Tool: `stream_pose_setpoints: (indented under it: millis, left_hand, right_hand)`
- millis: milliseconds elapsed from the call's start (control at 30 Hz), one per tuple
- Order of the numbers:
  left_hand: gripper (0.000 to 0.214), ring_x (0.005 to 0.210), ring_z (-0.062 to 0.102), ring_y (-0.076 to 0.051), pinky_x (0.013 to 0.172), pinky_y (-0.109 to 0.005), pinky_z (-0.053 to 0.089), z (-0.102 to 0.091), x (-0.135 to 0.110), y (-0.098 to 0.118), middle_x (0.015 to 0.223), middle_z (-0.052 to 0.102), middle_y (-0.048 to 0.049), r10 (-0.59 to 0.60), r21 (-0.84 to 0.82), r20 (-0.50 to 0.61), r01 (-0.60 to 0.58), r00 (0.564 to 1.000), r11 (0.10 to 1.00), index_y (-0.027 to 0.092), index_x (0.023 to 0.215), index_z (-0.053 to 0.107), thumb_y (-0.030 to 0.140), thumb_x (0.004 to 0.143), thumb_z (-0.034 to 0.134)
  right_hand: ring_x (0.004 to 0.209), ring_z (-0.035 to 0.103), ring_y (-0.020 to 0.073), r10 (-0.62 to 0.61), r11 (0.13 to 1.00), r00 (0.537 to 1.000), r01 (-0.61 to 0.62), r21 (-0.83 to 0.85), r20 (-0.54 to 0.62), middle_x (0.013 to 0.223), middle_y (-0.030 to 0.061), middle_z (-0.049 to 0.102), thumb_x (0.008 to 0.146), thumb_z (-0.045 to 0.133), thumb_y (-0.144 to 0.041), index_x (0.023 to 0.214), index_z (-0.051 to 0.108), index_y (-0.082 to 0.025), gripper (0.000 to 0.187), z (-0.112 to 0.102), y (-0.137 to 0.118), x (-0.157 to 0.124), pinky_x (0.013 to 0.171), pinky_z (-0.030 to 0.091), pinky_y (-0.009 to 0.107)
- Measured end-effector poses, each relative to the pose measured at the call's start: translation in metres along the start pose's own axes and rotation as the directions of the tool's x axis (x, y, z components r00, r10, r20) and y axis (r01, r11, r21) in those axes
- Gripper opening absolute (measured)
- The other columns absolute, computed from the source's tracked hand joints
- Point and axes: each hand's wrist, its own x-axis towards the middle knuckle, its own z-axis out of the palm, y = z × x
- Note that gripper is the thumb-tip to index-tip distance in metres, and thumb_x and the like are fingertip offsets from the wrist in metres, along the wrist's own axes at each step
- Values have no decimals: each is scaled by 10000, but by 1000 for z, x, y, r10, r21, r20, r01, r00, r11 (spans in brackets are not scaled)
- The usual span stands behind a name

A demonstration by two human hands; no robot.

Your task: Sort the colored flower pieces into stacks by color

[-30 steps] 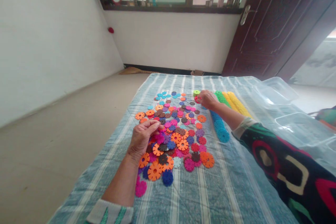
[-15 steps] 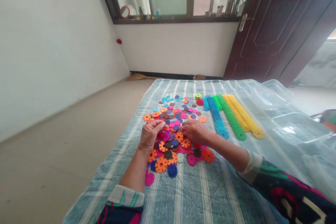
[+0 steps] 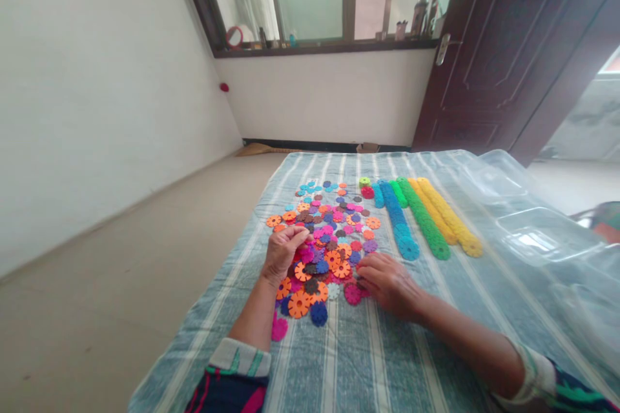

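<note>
A loose pile of notched, snowflake-shaped plastic discs in orange, pink, purple, blue, brown and red is spread over the striped cloth. My left hand (image 3: 285,251) is pinched closed over the pile's left side, beside a pink disc (image 3: 306,254); what its fingertips hold is too small to make out. At the right edge of the pile, my right hand (image 3: 390,282) has its fingers bent together and down among the discs, close to a magenta disc (image 3: 352,293). Whatever lies under those fingers is hidden. Nearer to me are an orange disc (image 3: 299,303) and a dark blue disc (image 3: 318,313).
Rows of overlapping discs lie to the right: blue (image 3: 398,216), green (image 3: 426,222) and yellow (image 3: 453,216). A short red stack (image 3: 367,192) stands by the pile's far end. Clear plastic boxes (image 3: 547,232) sit along the right side of the cloth-covered surface (image 3: 349,368).
My right hand has moved right and toward me, from the middle of the pile to its right edge. My left hand stays pinched in nearly the same place. The view has tilted slightly.
</note>
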Motion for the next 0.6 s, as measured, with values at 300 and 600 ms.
stream_pose_setpoints:
  millis: [300, 600]
  left_hand:
    - [295, 584, 605, -122, 568, -221, 477, 0, -3, 0, 715, 713, -56, 25, 82, -1, -25, 1000, 996, 125, 740, 694, 391, 616, 731]
    - [292, 568, 594, -138, 559, -247, 493, 12, 5, 10, 681, 701, -46, 36, 225, -81, -17, 996, 974, 134, 755, 694, 401, 637, 679]
  right_hand:
    - [895, 570, 184, 36, 999, 997, -34, 32, -68, 949, 76, 656, 921, 456, -192, 907, 634, -186, 178, 1, 3, -12, 809, 447, 330]
    - [923, 579, 186, 69, 988, 994, -56, 144, -82, 946, 63, 661, 883, 518, -176, 873, 629, -192, 112, 6, 8, -11, 831, 445, 332]
